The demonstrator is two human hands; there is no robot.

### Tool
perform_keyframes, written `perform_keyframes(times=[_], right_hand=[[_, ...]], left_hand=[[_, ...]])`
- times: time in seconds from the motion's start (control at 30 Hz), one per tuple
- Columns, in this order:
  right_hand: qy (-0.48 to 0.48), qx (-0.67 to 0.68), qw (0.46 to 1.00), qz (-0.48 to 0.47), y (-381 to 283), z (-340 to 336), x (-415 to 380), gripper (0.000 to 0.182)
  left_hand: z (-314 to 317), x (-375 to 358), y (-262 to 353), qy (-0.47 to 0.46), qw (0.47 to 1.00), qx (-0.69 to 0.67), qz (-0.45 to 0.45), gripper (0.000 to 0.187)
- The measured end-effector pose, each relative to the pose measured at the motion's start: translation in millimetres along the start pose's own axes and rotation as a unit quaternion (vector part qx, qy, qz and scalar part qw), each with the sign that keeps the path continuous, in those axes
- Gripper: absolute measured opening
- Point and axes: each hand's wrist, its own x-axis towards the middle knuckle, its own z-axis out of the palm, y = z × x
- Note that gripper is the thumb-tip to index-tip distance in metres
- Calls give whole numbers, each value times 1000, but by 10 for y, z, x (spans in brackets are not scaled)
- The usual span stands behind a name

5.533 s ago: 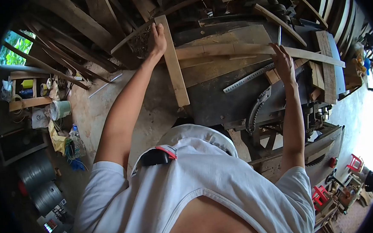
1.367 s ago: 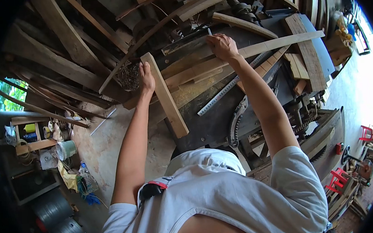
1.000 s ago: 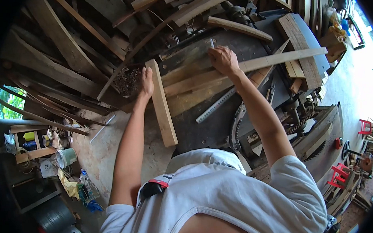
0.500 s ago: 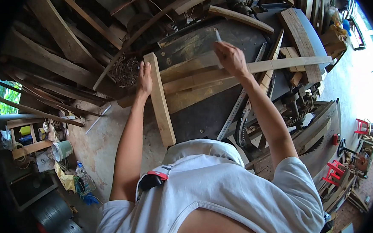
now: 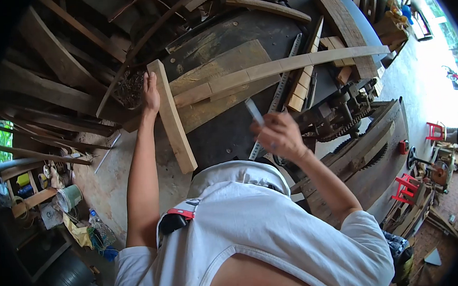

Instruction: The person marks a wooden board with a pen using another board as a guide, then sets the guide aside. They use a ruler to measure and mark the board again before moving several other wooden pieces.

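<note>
My left hand [image 5: 151, 95] lies along the left side of a squared wooden bar [image 5: 172, 117], its fingers stretched out flat against the wood. From the bar's right side a long curved wooden strip [image 5: 282, 65], marked with several cross lines, runs toward the far right. In my right hand [image 5: 281, 134], closed in front of my waist, is a short pale stick [image 5: 254, 111], blurred by motion; its kind does not show. Under the strip rests a wide yellowish board [image 5: 255, 52] on the dark machine table [image 5: 213, 146].
A perforated metal strip [image 5: 287, 87] and a lined wooden piece [image 5: 304, 70] lie right of the board. Chains and gears [image 5: 350, 117] sit at the table's right side. Curved timbers [image 5: 58, 54] are piled to the left. A bucket [image 5: 70, 197] stands on the floor.
My right hand has come down from above the curved strip toward my waist with the pale stick. My left hand stays at the bar. The view has shifted slightly.
</note>
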Motion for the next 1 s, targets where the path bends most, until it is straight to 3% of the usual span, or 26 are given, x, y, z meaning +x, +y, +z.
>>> perform_keyframes(times=[0.07,0.3,0.47,0.57,0.63,0.7,0.77,0.83,0.87,1.0], right_hand=[[-71,51,996,-23,-144,198,-158,35],[-134,87,983,-88,-287,410,-250,25],[-121,22,984,-131,-244,407,-261,20],[-31,44,995,-81,-87,348,-225,16],[-20,9,999,-33,54,221,-208,19],[8,-9,1000,10,82,107,-123,22],[35,-6,998,43,97,1,23,28],[76,6,995,57,232,-28,160,35],[107,11,992,69,313,-14,254,37],[135,-51,986,83,628,-17,615,50]], left_hand=[[-7,25,-5,-6,1000,-5,1,75],[-22,71,-73,-14,1000,-19,3,74],[-41,143,-166,-29,999,-46,6,73],[-49,212,-298,-39,996,-78,18,73],[41,323,-562,-5,991,-120,66,67],[-181,399,-769,33,993,26,112,56],[42,5,108,-20,998,-57,32,70],[172,236,-387,59,997,0,40,76],[66,54,-34,11,999,-22,32,80],[79,-47,279,24,998,-59,23,82]])
